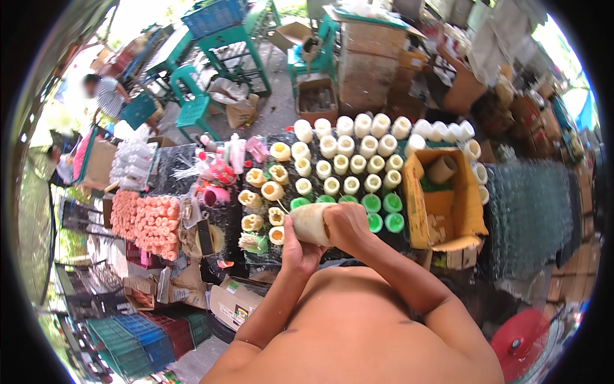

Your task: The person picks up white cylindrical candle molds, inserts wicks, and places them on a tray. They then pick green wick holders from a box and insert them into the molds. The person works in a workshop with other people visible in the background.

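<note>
Above the near edge of the table, my left hand (300, 253) is wrapped under and around a large cream candle (307, 223), a thick cylinder lying tilted on its side. My right hand (348, 227) grips its right end, and some of those fingertips are hidden at or inside that end. Behind it stand rows of cream pillar candles (341, 164), with bright green candles (371, 203) nearest to my hands. To the left are hollow cream candle shells (272, 191) with openings at the top. A bundle of thin wicks or sticks (252, 242) lies near the left front corner.
At the right a yellowed open cardboard box (416, 192) holds cream pieces, beside stacked clear glassware (531, 214). Pink candles (146, 221), pink bottles (236, 152) and clear plastic items (131, 166) lie leftward. A green chair (190, 99) and a person (109, 95) are farther off.
</note>
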Demonstrator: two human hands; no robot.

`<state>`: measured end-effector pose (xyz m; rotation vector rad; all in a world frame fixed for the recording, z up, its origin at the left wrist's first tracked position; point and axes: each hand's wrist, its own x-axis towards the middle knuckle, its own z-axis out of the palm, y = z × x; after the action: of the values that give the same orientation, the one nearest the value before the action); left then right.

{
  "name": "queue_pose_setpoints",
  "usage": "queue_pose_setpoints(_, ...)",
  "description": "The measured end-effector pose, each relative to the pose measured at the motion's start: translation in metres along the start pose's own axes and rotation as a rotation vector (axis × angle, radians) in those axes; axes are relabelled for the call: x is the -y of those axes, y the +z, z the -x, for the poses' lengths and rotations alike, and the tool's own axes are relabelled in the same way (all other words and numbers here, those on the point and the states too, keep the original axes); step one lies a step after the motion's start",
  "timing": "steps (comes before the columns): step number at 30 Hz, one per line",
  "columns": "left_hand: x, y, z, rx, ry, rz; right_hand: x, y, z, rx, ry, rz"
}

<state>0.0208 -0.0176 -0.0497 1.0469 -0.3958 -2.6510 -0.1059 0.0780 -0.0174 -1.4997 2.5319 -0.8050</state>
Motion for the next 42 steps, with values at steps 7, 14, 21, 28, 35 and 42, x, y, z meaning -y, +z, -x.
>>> queue_pose_setpoints(7, -0.028, -0.014, 0.019, 0.064, 0.150, 0.099, 0.038, 0.005, -0.024, 0.065, -0.130, 0.058)
queue_pose_setpoints(14, -0.043, -0.019, 0.034, 0.061, 0.266, 0.021, 0.059, 0.014, -0.013, -0.111, -0.141, -0.159)
queue_pose_setpoints(21, -0.043, -0.010, 0.038, 0.129, 0.327, -0.093, 0.053, 0.012, -0.022, -0.191, -0.198, -0.325)
queue_pose_setpoints(28, -0.056, 0.002, 0.036, 0.236, 0.385, -0.181, 0.066, 0.001, -0.034, -0.334, -0.227, -0.506)
queue_pose_setpoints(35, -0.045, -0.009, 0.023, 0.130, 0.370, -0.134, 0.047, 0.016, -0.023, -0.275, -0.209, -0.133)
queue_pose_setpoints(42, -0.049, -0.039, 0.052, 0.110, 0.313, 0.182, 0.044, 0.038, -0.024, 0.070, -0.299, -0.271)
